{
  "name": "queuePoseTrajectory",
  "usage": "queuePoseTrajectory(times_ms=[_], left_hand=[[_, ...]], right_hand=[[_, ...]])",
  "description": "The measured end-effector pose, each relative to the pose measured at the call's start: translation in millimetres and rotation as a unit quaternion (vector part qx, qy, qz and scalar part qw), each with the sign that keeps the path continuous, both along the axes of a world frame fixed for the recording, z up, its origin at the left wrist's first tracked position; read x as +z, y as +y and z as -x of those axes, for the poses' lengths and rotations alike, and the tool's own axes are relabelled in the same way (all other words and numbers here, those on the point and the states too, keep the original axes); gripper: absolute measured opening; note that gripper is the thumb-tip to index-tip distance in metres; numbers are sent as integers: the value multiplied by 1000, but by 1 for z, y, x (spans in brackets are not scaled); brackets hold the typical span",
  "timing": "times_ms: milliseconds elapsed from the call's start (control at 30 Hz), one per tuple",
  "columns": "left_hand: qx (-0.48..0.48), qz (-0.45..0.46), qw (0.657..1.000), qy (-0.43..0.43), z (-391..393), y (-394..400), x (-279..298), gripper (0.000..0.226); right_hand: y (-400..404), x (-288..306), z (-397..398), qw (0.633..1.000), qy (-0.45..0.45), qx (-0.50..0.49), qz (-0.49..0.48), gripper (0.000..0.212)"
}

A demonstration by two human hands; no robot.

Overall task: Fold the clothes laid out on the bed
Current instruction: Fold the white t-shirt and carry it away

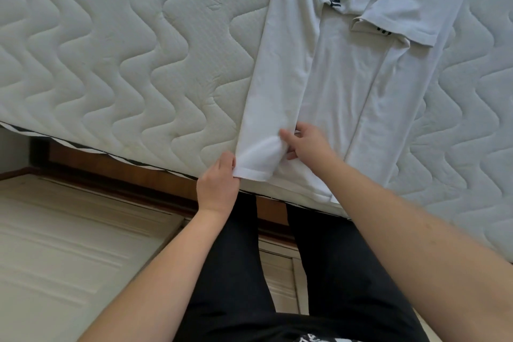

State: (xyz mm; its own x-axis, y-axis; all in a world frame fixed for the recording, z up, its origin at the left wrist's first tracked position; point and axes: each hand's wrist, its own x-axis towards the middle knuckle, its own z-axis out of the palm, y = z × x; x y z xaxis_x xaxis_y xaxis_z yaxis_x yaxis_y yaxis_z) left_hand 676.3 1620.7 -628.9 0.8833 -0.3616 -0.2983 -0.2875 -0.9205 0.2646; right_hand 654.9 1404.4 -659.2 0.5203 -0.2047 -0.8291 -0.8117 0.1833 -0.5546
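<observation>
T-shirt [341, 72]: I see it white, dark lettering, sides folded inward.
Left hand [219, 183]: pinching the hem corner.
Right hand [308, 144]: gripping the folded hem edge.
Mattress [125, 50]: quilted, wavy.

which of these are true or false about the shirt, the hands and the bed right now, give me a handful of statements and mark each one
1. The shirt is white with dark lettering. True.
2. The left hand pinches the shirt's hem at the mattress edge. True.
3. The right hand rests flat on the floor. False: it grips a fold of the shirt near the hem.
4. The shirt is spread fully open. False: its sides and sleeve are folded inward.
5. The mattress has a wavy quilted pattern. True.
</observation>
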Motion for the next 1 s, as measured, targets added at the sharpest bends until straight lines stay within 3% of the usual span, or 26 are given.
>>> queuePoseTrajectory(times_ms=[133, 200, 333, 400, 500, 667, 867, 1000], left_hand=[[-26, -33, 998, 35, 14, 11, -9, 21], [14, -24, 998, 59, 15, 13, -13, 16], [139, 64, 975, 161, 9, 9, -13, 36], [164, 88, 962, 200, 3, 7, -11, 33], [161, 67, 968, 182, -1, 8, -7, 23], [125, -8, 978, 168, -2, 13, -15, 10], [135, -63, 965, 214, -8, 10, -18, 20], [64, -105, 966, 226, -17, 11, -13, 18]], right_hand=[[13, 0, 13, 998, 0, 60, -5, 18], [20, 1, 19, 994, 12, 110, -7, 20], [32, 5, 24, 989, 39, 143, -4, 30], [38, 9, 24, 988, 44, 145, -8, 28], [46, 14, 28, 991, 37, 125, -8, 28], [59, 9, 35, 983, 43, 155, 87, 25], [61, 7, 32, 955, 107, 227, 157, 32], [58, 4, 28, 936, 158, 270, 162, 34]])
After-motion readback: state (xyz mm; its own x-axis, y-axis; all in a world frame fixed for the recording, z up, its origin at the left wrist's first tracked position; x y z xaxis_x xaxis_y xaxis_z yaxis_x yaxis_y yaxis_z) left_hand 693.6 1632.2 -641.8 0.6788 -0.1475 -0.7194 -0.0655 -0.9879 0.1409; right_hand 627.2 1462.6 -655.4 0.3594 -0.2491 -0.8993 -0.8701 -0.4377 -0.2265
